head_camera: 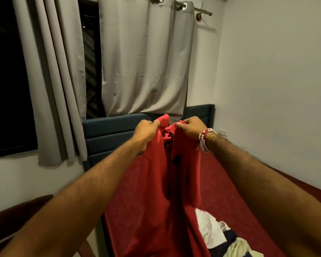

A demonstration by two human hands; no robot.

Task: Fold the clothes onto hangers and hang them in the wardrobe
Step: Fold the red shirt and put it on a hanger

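Note:
A red shirt (152, 191) with a small dark logo hangs in front of me over the bed. My left hand (145, 131) grips its upper left edge near the collar. My right hand (190, 127), with bead bracelets on the wrist, pinches the upper right edge. Both arms are stretched forward and hold the shirt up at about headboard height. A dark piece shows inside the collar, and I cannot tell whether it is a hanger. No wardrobe is in view.
A bed with a red sheet (235, 197) lies below, with a pile of white, dark and pale clothes (222, 236) at the lower right. A blue headboard (111, 134) stands against grey curtains (143, 58) and a dark window. A dark wooden piece (17, 216) sits at lower left.

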